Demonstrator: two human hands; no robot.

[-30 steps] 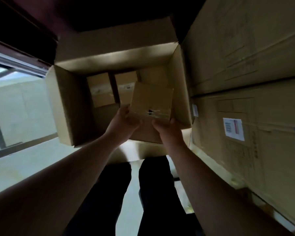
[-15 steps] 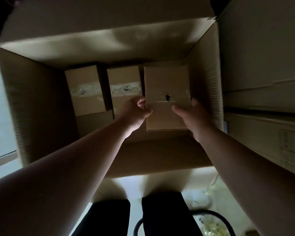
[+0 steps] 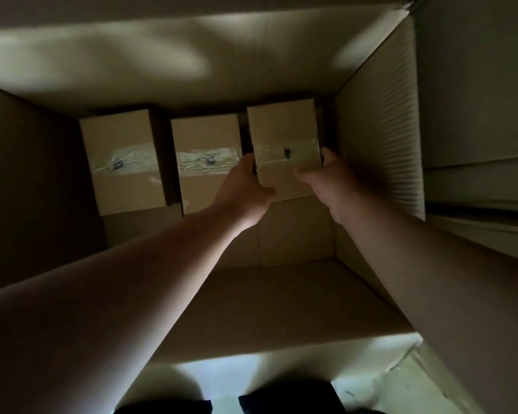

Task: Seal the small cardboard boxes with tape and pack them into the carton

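A large open carton (image 3: 377,130) fills the view from above, and three small cardboard boxes stand in a row along its far wall. The right-hand box (image 3: 284,130) is gripped by both hands. The left hand (image 3: 243,189) curls round its near left corner, thumb lying on the top face and fingers tucked down into the narrow gap beside the middle box (image 3: 207,135). The right hand (image 3: 329,180) grips the near right corner, thumb on top and fingers down the side that faces the carton's ribbed right wall. This box is in the far right corner of the carton, close to the right wall and just beside the middle box. Its top looks a little higher than its neighbours', and whether its base rests on the carton's bottom cannot be told. A strip of clear tape (image 3: 281,152) runs across its top, with a small dark mark at the middle. The middle box and the left box (image 3: 121,135) each carry a like strip and stand apart by a dark slit. Beyond the right wall other big cartons (image 3: 476,115) are stacked. Below the near wall a pale floor (image 3: 222,372) and the person's dark trouser legs (image 3: 281,404) show.
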